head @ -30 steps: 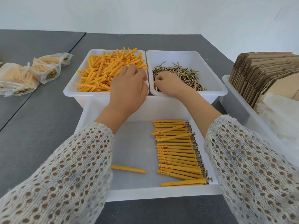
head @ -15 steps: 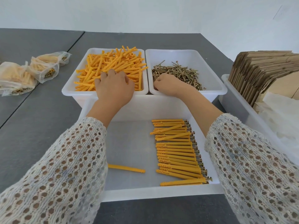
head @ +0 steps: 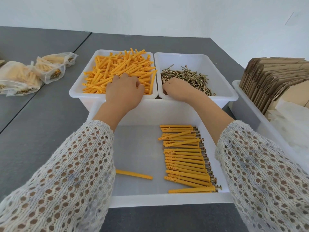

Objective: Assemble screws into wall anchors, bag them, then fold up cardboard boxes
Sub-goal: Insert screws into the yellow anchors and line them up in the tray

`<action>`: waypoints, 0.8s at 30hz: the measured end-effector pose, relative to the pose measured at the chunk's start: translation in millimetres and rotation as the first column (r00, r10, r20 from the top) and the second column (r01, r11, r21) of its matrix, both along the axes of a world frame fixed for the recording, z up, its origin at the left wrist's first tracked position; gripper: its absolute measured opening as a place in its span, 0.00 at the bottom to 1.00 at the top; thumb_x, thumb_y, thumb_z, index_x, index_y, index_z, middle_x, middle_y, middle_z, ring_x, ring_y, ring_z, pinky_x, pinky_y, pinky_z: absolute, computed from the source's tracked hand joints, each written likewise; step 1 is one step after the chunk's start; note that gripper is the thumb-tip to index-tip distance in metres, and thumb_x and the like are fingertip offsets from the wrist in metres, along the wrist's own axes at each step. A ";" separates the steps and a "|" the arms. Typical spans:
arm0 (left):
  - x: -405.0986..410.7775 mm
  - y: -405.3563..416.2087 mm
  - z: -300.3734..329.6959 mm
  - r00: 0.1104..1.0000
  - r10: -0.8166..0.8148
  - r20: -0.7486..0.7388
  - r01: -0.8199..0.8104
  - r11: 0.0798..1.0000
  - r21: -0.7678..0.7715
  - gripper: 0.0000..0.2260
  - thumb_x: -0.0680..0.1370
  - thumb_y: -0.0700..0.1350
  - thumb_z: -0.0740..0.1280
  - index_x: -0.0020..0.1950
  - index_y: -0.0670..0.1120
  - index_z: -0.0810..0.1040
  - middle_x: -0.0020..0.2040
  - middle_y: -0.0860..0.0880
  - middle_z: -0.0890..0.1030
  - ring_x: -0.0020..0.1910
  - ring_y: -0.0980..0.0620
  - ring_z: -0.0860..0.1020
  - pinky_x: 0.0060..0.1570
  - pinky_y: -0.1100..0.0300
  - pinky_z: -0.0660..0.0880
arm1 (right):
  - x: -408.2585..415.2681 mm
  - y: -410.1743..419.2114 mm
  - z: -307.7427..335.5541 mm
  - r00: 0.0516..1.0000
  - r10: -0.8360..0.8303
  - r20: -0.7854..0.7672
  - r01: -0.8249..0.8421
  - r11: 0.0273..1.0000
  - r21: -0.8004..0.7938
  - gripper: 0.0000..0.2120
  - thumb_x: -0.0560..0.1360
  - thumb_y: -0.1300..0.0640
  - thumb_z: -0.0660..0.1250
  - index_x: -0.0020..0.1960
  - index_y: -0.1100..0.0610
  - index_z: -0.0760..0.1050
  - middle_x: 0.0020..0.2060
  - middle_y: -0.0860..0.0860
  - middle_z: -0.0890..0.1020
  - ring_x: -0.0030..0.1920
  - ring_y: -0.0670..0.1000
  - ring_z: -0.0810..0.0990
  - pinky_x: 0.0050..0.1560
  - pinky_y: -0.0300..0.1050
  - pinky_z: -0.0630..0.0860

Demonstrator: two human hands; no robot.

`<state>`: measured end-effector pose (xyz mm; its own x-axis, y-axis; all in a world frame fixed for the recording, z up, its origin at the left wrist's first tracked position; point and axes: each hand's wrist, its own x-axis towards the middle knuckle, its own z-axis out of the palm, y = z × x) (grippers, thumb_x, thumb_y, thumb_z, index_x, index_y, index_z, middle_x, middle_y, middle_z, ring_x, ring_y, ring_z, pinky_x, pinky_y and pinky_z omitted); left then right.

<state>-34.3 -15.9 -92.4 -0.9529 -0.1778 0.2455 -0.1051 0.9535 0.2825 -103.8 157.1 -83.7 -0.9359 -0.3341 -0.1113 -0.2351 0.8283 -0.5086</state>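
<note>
Reaching hands: both work beyond the front bin (head: 167,200).
Left hand (head: 124,92): fingers curled into the anchors (head: 117,71), behind the front bin's left; grip hidden.
Right hand (head: 175,88): fingers tucked into the screws (head: 189,77), behind its right; grip hidden.
Assembled anchors (head: 185,158): rowed inside the front bin, right side.

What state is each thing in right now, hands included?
left hand: in the anchor bin, fingers curled into the anchors
right hand: in the screw bin, fingers hidden
anchor bin: heaped
screw bin: partly filled
assembled anchors: lined up in the front bin
bags: filled
cardboard boxes: flat, unfolded
</note>
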 end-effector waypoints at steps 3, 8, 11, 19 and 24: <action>0.6 0.1 1.2 1.000 -0.001 -0.001 0.001 1.000 0.003 0.15 0.82 0.51 0.55 0.59 0.48 0.79 0.58 0.44 0.76 0.60 0.39 0.71 0.53 0.46 0.70 | 0.9 1.9 -2.4 0.997 0.062 -0.040 -0.064 0.997 -0.033 0.23 0.84 0.53 0.50 0.34 0.59 0.68 0.31 0.53 0.71 0.33 0.54 0.72 0.37 0.46 0.66; 1.8 2.0 2.1 1.000 0.001 0.000 -0.001 1.000 0.017 0.13 0.81 0.47 0.56 0.58 0.48 0.79 0.56 0.45 0.77 0.57 0.40 0.73 0.53 0.46 0.72 | -0.5 3.5 -4.0 0.987 0.103 -0.127 -0.117 0.987 -0.111 0.32 0.84 0.41 0.44 0.28 0.56 0.68 0.25 0.49 0.71 0.28 0.49 0.69 0.36 0.43 0.64; 2.9 3.1 2.6 0.999 0.003 -0.042 -0.001 0.999 0.050 0.12 0.80 0.45 0.57 0.57 0.48 0.78 0.54 0.46 0.80 0.54 0.42 0.75 0.51 0.46 0.74 | -0.5 5.3 -3.6 0.985 0.088 -0.148 -0.113 0.978 -0.173 0.35 0.83 0.38 0.44 0.35 0.60 0.77 0.34 0.53 0.80 0.36 0.50 0.76 0.42 0.42 0.69; 5.9 6.0 1.7 0.986 -0.016 -0.169 0.035 0.993 0.114 0.11 0.78 0.43 0.59 0.54 0.48 0.80 0.51 0.48 0.81 0.51 0.44 0.77 0.50 0.46 0.76 | -2.0 6.0 -5.2 0.974 0.106 -0.198 -0.146 0.968 -0.203 0.31 0.81 0.37 0.50 0.31 0.56 0.73 0.26 0.47 0.74 0.31 0.47 0.74 0.38 0.41 0.67; 7.5 8.8 0.1 0.965 -0.062 -0.254 0.097 0.987 0.128 0.11 0.77 0.39 0.59 0.51 0.46 0.80 0.49 0.48 0.81 0.50 0.43 0.76 0.48 0.46 0.76 | -1.6 7.1 -5.4 0.970 0.108 -0.219 -0.153 0.967 -0.202 0.31 0.81 0.36 0.52 0.34 0.58 0.74 0.25 0.46 0.73 0.29 0.46 0.73 0.36 0.38 0.68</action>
<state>-26.8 -7.1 -92.3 -0.8772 -0.1529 0.4551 0.0596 0.9059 0.4192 -105.4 164.2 -89.1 -0.8775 -0.4498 0.1665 -0.4520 0.6591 -0.6011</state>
